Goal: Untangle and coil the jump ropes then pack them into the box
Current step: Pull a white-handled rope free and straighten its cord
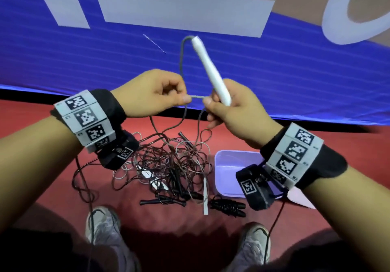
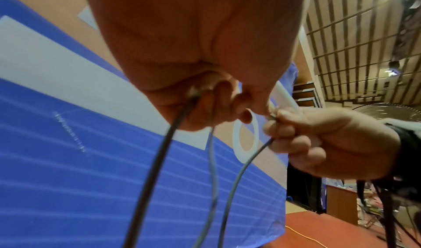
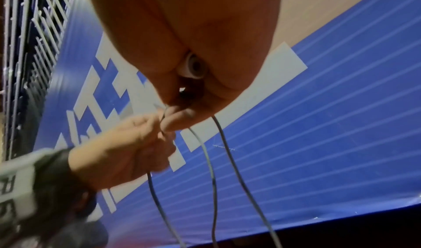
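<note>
Two hands pinch one gray cord (image 1: 197, 97); right grip (image 1: 230, 107) clasps one white handle (image 1: 211, 69).

Red floor (image 1: 52, 187) w/ tangled ropes (image 1: 168, 162), box (image 1: 219, 166), coiled rope (image 1: 228, 207)

Box (image 1: 223, 162) partly behind right wrist

The right hand (image 3: 193, 41) holds a white handle (image 3: 193, 68); both hands pinch grey cord (image 3: 210, 162).
</note>
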### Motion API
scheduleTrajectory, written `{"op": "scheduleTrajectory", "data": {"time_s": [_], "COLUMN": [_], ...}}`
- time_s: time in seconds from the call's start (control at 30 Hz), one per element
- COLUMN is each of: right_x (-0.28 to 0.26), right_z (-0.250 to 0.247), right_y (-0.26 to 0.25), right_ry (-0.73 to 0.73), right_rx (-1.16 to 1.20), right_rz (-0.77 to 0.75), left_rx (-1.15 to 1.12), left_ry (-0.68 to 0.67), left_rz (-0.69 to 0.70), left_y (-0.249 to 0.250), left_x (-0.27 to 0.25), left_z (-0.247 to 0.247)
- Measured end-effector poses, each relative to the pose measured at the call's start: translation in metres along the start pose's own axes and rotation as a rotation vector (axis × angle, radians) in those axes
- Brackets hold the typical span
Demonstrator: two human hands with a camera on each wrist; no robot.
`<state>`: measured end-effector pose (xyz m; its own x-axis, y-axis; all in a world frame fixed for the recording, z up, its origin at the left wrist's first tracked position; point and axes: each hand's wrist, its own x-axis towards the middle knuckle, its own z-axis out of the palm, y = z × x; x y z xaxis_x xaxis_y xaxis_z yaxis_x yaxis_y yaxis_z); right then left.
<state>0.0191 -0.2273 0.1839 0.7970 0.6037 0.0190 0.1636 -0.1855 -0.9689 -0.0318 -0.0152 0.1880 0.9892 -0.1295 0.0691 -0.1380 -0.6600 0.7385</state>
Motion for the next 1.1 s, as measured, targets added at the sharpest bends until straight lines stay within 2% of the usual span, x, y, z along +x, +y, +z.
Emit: {"op": "scheduleTrajectory", "data": {"time_s": [0.07,0.17,0.27,0.37,0.43,0.57,0.67,0.73,0.8,0.87,1.0,1.1], "right_x": [0.003,0.011,0.02,0.023,0.024,0.022,0.014,0.007,0.003,0.001,0.001,0.003], "right_z": [-0.009,-0.03,-0.061,-0.077,-0.078,-0.071,-0.054,-0.034,-0.015,0.001,0.011,0.007], "right_y": [-0.007,-0.021,-0.03,-0.026,-0.016,-0.005,-0.01,-0.013,-0.013,-0.008,0.002,-0.004], "right_ry": [0.081,0.254,0.421,0.451,0.441,0.36,0.219,0.086,-0.029,-0.105,-0.101,-0.025], "right_rx": [0.079,0.173,0.29,0.273,0.158,-0.112,-0.067,0.003,0.054,0.062,0.065,0.11], "right_rz": [-0.022,-0.094,-0.149,-0.129,-0.04,0.093,0.077,0.061,0.063,0.081,0.144,0.108], "left_rx": [-0.05,0.038,0.125,0.081,0.12,0.157,0.266,0.388,0.375,0.377,0.373,0.392], "left_ry": [-0.082,-0.157,-0.161,-0.128,-0.095,0.102,0.206,0.178,0.082,0.05,0.077,0.013], "left_rz": [-0.071,-0.131,-0.24,-0.281,-0.279,-0.239,-0.1,0.021,0.087,0.151,0.175,0.165], "left_y": [-0.014,-0.04,-0.068,-0.077,-0.072,-0.058,-0.038,-0.023,-0.01,-0.003,-0.006,-0.018], "left_x": [-0.001,-0.005,-0.011,-0.012,-0.009,-0.002,0.001,0.002,0.002,0.003,0.002,0.0], "left_z": [0.005,0.018,0.023,0.02,0.015,0.002,-0.005,-0.006,-0.002,0.003,0.003,0.005]}}
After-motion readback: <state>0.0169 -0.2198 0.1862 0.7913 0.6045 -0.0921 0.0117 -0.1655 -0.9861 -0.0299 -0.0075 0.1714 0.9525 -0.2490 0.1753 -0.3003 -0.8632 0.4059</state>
